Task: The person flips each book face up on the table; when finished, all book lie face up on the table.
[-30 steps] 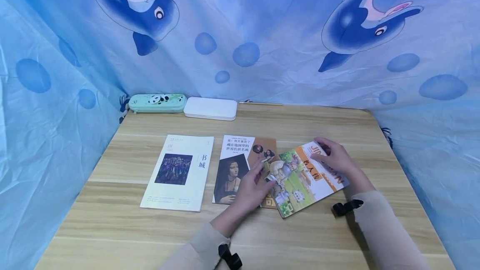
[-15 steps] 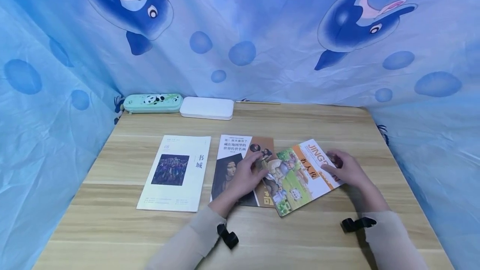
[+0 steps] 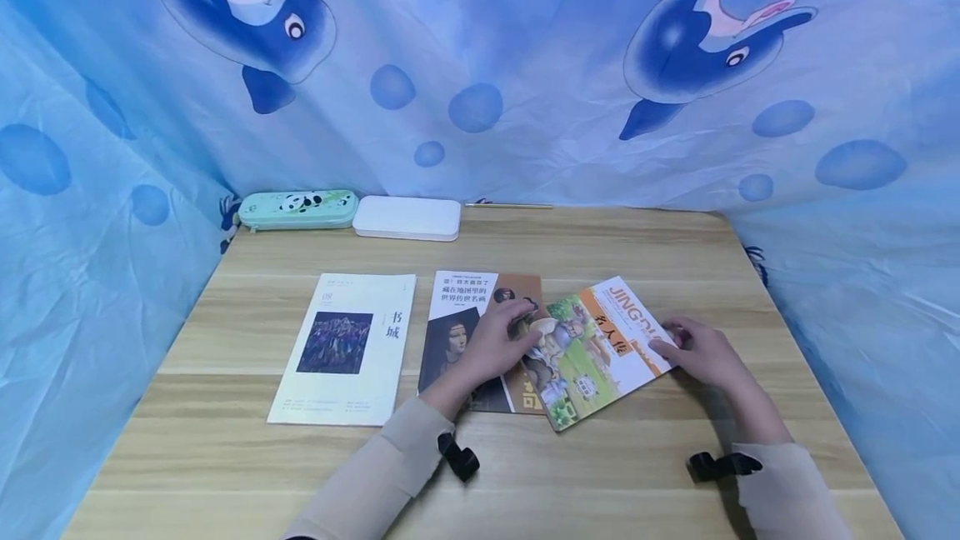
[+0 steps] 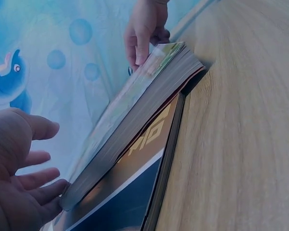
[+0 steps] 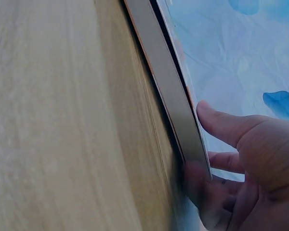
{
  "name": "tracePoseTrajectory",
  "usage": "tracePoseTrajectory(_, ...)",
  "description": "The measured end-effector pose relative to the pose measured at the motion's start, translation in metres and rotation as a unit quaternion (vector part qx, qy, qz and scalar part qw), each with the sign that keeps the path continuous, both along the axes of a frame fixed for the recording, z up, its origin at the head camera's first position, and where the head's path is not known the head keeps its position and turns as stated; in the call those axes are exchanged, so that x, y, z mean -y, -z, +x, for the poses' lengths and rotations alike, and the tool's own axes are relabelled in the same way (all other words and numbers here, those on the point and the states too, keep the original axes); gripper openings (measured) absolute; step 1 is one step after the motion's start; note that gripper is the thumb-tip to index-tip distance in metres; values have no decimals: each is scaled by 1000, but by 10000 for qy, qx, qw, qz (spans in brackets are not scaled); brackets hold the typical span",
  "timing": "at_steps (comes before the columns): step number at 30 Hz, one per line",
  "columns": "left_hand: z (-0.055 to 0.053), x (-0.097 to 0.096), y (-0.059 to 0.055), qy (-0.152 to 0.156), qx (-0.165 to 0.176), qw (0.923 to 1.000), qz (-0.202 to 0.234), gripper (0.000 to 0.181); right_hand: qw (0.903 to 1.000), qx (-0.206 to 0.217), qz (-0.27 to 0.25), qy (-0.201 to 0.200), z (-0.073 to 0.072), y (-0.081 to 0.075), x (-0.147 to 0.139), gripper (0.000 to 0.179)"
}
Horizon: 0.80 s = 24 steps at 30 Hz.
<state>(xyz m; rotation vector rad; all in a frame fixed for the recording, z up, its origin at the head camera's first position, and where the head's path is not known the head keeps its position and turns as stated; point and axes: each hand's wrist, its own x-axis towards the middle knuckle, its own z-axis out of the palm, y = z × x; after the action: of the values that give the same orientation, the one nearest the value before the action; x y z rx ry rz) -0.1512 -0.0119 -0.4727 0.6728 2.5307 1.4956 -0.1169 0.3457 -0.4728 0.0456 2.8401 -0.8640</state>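
Note:
A storybook with an orange band and a picture cover (image 3: 600, 357) lies slanted, its left part over a brown and white art book (image 3: 450, 340). At its right corner my right hand (image 3: 703, 352) pinches the edge; the right wrist view shows the thumb (image 5: 221, 120) on the cover and the other fingers curled beneath. My left hand (image 3: 491, 347) lies over the art book, at the storybook's left edge. In the left wrist view its fingers (image 4: 41, 180) are loosely extended, tips touching the storybook's corner, with the thumb apart. The storybook's page block (image 4: 159, 94) stands tilted above the art book there.
A white book (image 3: 345, 394) with a dark picture lies to the left. Along the back of the wooden table (image 3: 225, 465) are a green panda pencil case (image 3: 300, 211), a white flat case (image 3: 407, 217) and a thin stick (image 3: 510, 206). Behind hangs a blue dolphin curtain (image 3: 525, 23).
My right hand has slid from the storybook's upper right edge toward its right corner, uncovering more of the title. My left hand has moved a little up along the left edge. The view has shifted slightly.

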Motion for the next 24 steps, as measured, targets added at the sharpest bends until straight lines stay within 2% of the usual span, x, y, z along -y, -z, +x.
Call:
tracePoseTrajectory(5, 0, 0, -1, -12, 124, 9998, -145, 43, 9997, 46, -230, -14, -2, 1, -1, 58)
tracePoseTrajectory(10, 5, 0, -2, 59, 570, 9982, -188, 41, 9990, -241, -369, 35, -10, 3, -5, 57)
tracePoseTrajectory(12, 7, -1, -2, 193, 549, 9981, -188, 36, 9985, -213, -490, 116, -14, 3, -6, 60)
tracePoseTrajectory(15, 11, -2, 1, 524, 278, 9980, -200, 25, 9982, -125, -555, 213, -19, 3, -6, 64)
tracePoseTrajectory(18, 16, -5, 1, 736, 252, 9969, -146, 29, 9979, -56, -590, 243, -25, 4, -5, 61)
tracePoseTrajectory(22, 25, -7, -1, 791, 724, 9942, -111, 48, 9973, 15, -680, 276, -36, 6, -2, 55)
tracePoseTrajectory(24, 28, -9, 0, 873, 879, 9923, -74, 50, 9972, 25, -689, 290, -41, 6, 0, 54)
